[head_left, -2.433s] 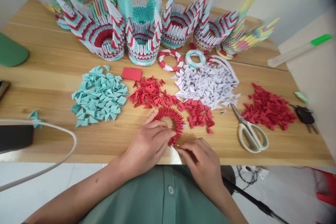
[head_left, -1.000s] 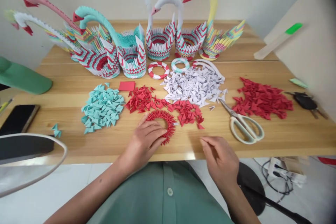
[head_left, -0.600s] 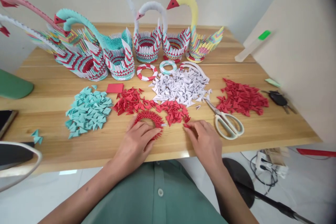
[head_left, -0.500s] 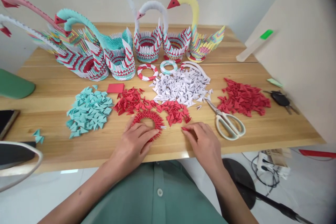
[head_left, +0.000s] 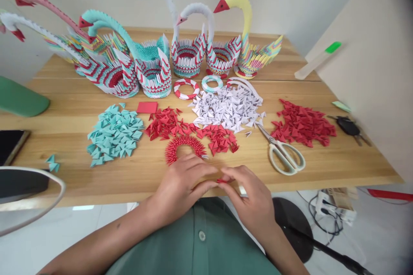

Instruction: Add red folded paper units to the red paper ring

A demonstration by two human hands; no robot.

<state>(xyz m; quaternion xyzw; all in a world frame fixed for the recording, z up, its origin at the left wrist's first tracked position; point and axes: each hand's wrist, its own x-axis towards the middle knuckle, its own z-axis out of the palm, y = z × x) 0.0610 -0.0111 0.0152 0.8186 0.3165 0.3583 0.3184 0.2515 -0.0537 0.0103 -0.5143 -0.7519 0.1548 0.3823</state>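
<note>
Between the thumb and fingertips of my right hand (head_left: 250, 193) is a small folded red paper piece (head_left: 222, 181). My left hand (head_left: 183, 180) has come up beside it, its thumb tip at the piece's left end and its index finger held apart from the thumb. Just behind my left hand lies a ring of red folded paper pieces (head_left: 174, 144), its front part covered by that hand. A pale piece (head_left: 204, 156) sticks out at the ring's right side. Behind the ring spread loose red paper pieces (head_left: 221, 138).
White pieces (head_left: 229, 109), turquoise pieces (head_left: 116, 135) and another red pile (head_left: 305, 124) lie around. Scissors (head_left: 285, 157) rest at right, near keys (head_left: 350, 126). Finished paper swans (head_left: 153, 77) line the back. A phone (head_left: 13, 146) and green object (head_left: 22, 96) are at left.
My left hand has let go of the red ring and moved right and nearer to me. My right hand has brought the red piece closer, and the two hands now meet. The view shifted slightly.
</note>
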